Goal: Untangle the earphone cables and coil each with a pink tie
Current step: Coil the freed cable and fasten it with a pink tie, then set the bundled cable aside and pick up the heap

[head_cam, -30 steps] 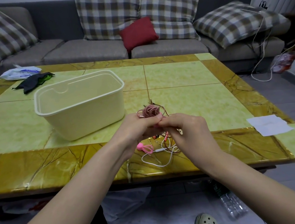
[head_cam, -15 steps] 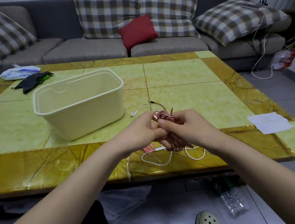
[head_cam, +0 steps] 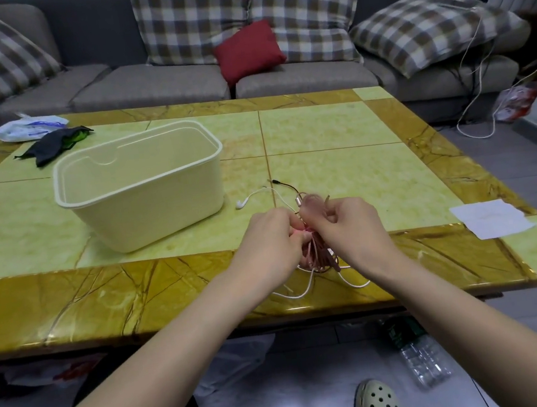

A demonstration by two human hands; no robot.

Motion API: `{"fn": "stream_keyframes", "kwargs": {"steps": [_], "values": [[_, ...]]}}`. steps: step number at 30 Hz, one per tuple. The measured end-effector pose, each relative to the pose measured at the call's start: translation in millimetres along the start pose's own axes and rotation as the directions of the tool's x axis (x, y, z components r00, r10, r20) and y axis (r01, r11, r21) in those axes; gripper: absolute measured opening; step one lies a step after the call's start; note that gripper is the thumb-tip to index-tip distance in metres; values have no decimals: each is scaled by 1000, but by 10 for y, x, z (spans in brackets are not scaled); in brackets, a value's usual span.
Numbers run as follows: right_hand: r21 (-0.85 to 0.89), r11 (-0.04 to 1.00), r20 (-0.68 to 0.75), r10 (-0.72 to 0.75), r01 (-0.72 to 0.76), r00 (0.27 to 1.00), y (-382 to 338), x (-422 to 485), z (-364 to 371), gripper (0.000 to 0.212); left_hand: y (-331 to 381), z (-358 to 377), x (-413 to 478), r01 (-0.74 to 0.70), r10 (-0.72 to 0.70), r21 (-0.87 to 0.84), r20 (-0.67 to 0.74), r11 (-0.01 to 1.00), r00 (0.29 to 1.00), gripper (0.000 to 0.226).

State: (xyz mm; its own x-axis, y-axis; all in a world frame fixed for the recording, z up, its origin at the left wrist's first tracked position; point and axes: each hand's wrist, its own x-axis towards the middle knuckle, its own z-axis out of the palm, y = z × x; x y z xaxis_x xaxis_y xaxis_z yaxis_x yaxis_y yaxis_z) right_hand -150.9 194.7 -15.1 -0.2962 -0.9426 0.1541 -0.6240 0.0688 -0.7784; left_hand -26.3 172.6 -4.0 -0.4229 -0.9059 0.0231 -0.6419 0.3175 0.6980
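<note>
1. Head view, far left: a white plastic bag (head_cam: 29, 128) and a dark cloth (head_cam: 53, 147) lie at the far corner of the yellow-tiled table (head_cam: 335, 128).
2. A cream tub (head_cam: 146, 197) stands upright on the table with its top open.
3. Just right of the tub, a white earbud (head_cam: 239, 204) lies on the tiles, and its thin cord runs toward the hands.
4. The left hand (head_cam: 264, 240) has its fingers curled, with the tips pinching the left side of the cable bundle. A bright pink bit shows there, but I cannot tell whether it is a tie.
5. The pinkish earphone cable bundle (head_cam: 314, 253) is held between both hands over the table's near brown border, with its loops hanging down. A dark plug lead (head_cam: 286, 184) sticks out from its top, and white cable loops (head_cam: 307, 291) lie on the border beneath.
6. The right hand (head_cam: 353, 227) has its fingers curled round the bundle's right side and grips it.
7. A white paper sheet (head_cam: 493, 223) lies flat near the table's right edge, well apart from the hands.
</note>
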Motion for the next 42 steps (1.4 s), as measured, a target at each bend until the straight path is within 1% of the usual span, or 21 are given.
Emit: {"fn": "stream_keyframes", "kwargs": {"steps": [2,4,6,7,10,12,15,20,22,27,29,31,33,36,39,42], "values": [[6,999,-44,-53,54,998,-28,-17,27,46,2,-22,50,-26,30,120,-30,992,999,10],[24,998,-72,-63,65,995,-45,-5,51,47,3,-38,84,-61,71,216,-40,975,997,9],[76,995,-52,-53,57,997,-24,14,71,44,-15,-46,96,-94,108,299,-30,949,994,5],[115,992,-17,-42,44,999,-1,24,80,39,-33,-53,102,-101,116,318,-29,943,993,6],[178,984,113,-29,8,993,99,47,92,19,-86,-91,117,-95,106,266,-28,959,994,8],[201,980,147,-28,-2,989,127,39,77,14,-112,-101,122,-103,111,216,-24,971,994,12],[212,977,136,-11,-18,991,130,24,70,16,-135,-84,117,-112,120,168,-36,979,992,12],[268,963,107,8,-37,994,113,5,46,17,-138,-79,119,-52,50,-55,-39,997,998,12],[280,959,105,9,-38,994,113,-5,38,19,-143,-93,111,-41,36,-92,-50,995,998,9],[322,945,175,-1,-56,985,93,-22,33,22,-183,-131,93,-86,75,-83,-123,993,990,6],[336,939,224,-9,-68,975,72,-28,44,20,-206,-151,102,-100,80,-115,-165,988,983,2],[319,945,242,-9,-71,970,59,-20,68,21,-225,-169,113,-108,80,-152,-178,983,981,1],[295,953,226,-6,-63,974,35,6,92,20,-240,-194,121,-116,88,-161,-171,980,981,3],[332,942,203,-17,-53,979,-29,62,115,15,-275,-264,145,-127,98,-150,-183,981,978,6],[344,938,193,-37,-32,980,-137,143,131,14,-340,-378,189,-132,107,-97,-222,987,969,9],[322,947,143,-62,13,988,-298,323,154,18,-432,-585,244,-110,101,-15,-283,994,954,16]]}}
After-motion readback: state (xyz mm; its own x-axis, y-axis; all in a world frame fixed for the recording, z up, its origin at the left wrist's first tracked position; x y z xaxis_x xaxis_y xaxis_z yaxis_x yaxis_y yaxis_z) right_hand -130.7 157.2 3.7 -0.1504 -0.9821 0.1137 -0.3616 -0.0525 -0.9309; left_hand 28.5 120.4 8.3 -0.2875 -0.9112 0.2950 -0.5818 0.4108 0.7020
